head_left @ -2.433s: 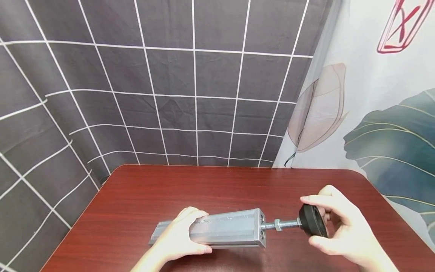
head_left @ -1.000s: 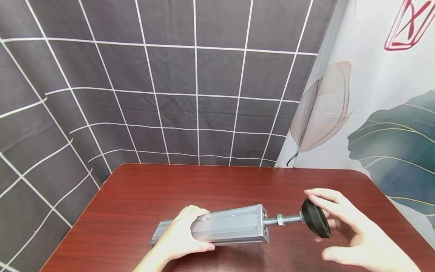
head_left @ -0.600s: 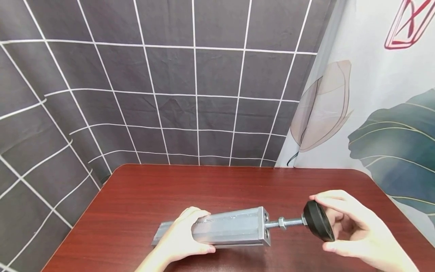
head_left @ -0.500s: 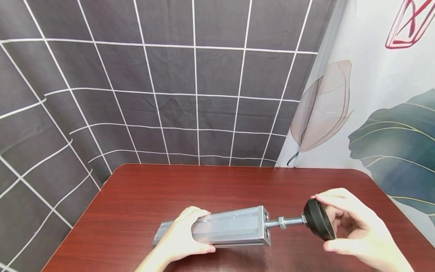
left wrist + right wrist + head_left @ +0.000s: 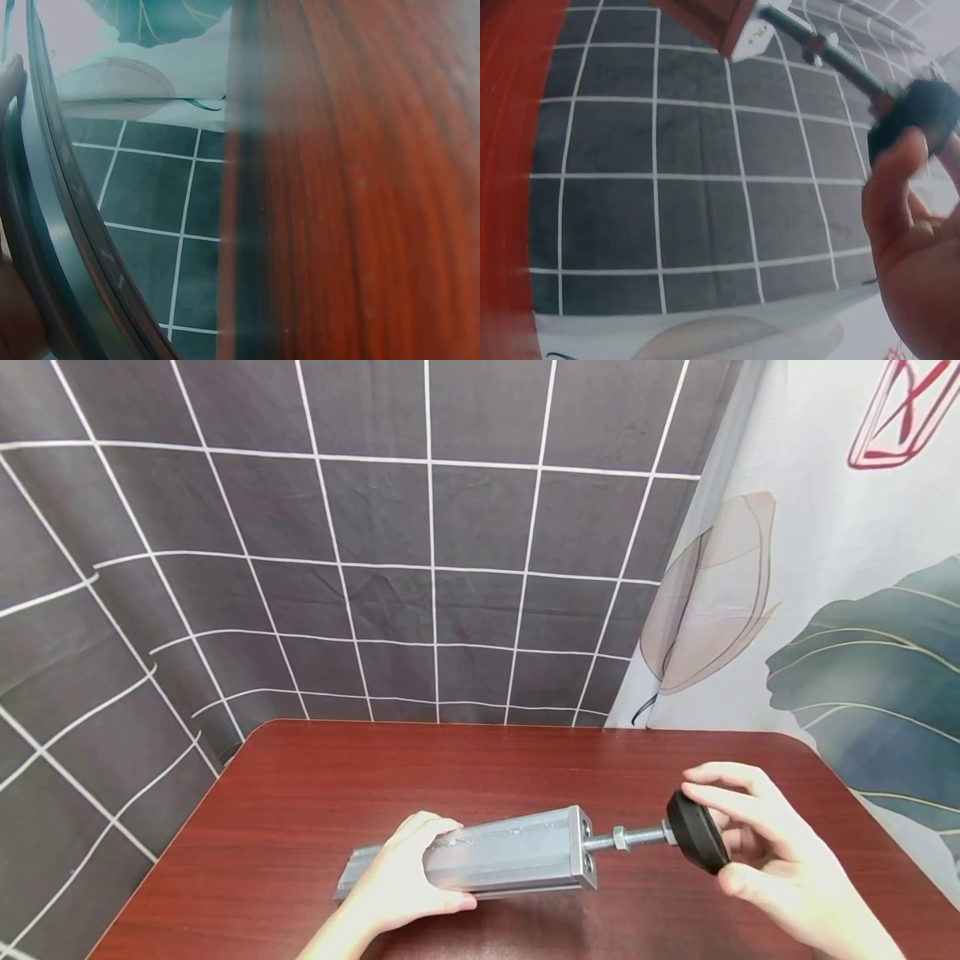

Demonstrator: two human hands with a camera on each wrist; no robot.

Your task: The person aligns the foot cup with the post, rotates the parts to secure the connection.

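Note:
A silvery aluminium profile lies across my left hand, fingers over its far side and thumb along its near side. Its right end is tilted up above the tabletop. From the end plate sticks a leveling foot: a threaded stud with a hex nut partway along, ending in a black round pad. My right hand pinches this pad, fingers at the upper rim and thumb at the lower edge. In the right wrist view the thumb lies against the dark pad. The left wrist view shows the profile's edge close up.
A reddish-brown wooden table lies beneath both hands. Behind it hangs a dark grey curtain with a white grid. A white cloth with leaf prints hangs at the right.
The right thumb came off the pad about a second ago, then closed on it again. Since then the pad has turned and risen slightly, with the profile's right end. The left hand stays put.

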